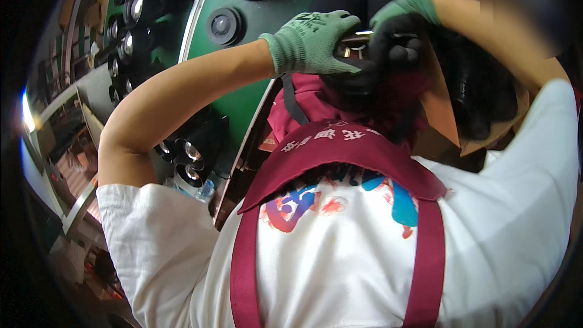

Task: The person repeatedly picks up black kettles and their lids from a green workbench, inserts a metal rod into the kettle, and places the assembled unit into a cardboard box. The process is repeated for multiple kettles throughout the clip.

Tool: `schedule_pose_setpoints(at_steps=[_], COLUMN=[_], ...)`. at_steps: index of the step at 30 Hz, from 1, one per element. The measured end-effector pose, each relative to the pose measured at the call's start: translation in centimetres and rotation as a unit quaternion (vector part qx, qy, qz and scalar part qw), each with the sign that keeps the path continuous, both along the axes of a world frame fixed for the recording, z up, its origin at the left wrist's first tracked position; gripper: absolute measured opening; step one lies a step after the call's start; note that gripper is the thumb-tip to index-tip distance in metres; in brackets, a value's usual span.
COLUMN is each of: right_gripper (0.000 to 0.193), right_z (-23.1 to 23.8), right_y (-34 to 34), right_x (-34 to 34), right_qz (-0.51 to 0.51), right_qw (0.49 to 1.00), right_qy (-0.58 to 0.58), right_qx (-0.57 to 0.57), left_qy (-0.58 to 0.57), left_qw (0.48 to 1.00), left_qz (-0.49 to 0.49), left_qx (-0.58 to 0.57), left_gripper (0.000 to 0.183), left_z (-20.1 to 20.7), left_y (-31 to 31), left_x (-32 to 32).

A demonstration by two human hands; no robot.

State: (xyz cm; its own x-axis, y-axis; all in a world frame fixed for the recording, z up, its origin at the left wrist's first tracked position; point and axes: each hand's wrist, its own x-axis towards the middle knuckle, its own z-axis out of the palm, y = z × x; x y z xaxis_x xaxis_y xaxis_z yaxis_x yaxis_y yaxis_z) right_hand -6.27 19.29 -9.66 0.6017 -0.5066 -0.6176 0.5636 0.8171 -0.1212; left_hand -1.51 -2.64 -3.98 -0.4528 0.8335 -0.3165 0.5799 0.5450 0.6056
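Shiny metallic piece: I have it in the upper part of the frame, right of centre, between the two gloved hands, with a bright, thin edge catching the light and darker material around it.

Taking the rest by size, I see a white cloth shirt filling the lower half, softly creased, with a blue, purple and red print across the chest. At upper left I get a smooth green surface, bordered by a pale strip. Mid-frame there is a maroon fabric apron, its bib folded into a curved flap with white lettering, its flat straps running down to the lower edge. A tan cardboard flap slants at right, stiff and straight-edged.

The left hand, in a ribbed green knit glove, is closed about the piece, fingers above and thumb below. The right hand comes in at upper right, green-cuffed, its dark fingers curled beside the piece; I cannot tell whether they grip it.

Along the left I make out glossy black cylinders with mirror-like insides. Near the top, a grey, ringed disc lies on the surface.
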Motion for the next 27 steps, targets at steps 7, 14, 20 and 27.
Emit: schedule_pose_setpoints(at_steps=[7, 14, 20, 27], right_gripper=[0.034, 0.035, 0.036, 0.033], right_z=[3.6, 7.7, 8.4, 4.4], right_y=[-0.6, -6.7, -4.3, 5.0], right_x=[8.9, 16.0, 15.8, 7.8], right_qz=[-0.405, -0.702, -0.664, -0.356], right_qw=[0.889, 0.702, 0.739, 0.731], right_qy=[-0.205, -0.100, -0.068, 0.541], right_qx=[-0.057, 0.069, 0.095, 0.215], left_qy=[0.069, -0.019, 0.003, -0.040], left_qw=[0.968, 0.927, 0.922, 0.875], left_qz=[0.109, -0.129, -0.172, 0.314], left_qx=[0.213, 0.352, 0.346, 0.366], left_gripper=[0.045, 0.052, 0.053, 0.064], left_z=[-7.2, -9.9, -8.7, -6.8], left_y=[-1.7, 4.2, 5.8, -0.9], left_x=[-3.2, -6.1, -6.0, -2.7])
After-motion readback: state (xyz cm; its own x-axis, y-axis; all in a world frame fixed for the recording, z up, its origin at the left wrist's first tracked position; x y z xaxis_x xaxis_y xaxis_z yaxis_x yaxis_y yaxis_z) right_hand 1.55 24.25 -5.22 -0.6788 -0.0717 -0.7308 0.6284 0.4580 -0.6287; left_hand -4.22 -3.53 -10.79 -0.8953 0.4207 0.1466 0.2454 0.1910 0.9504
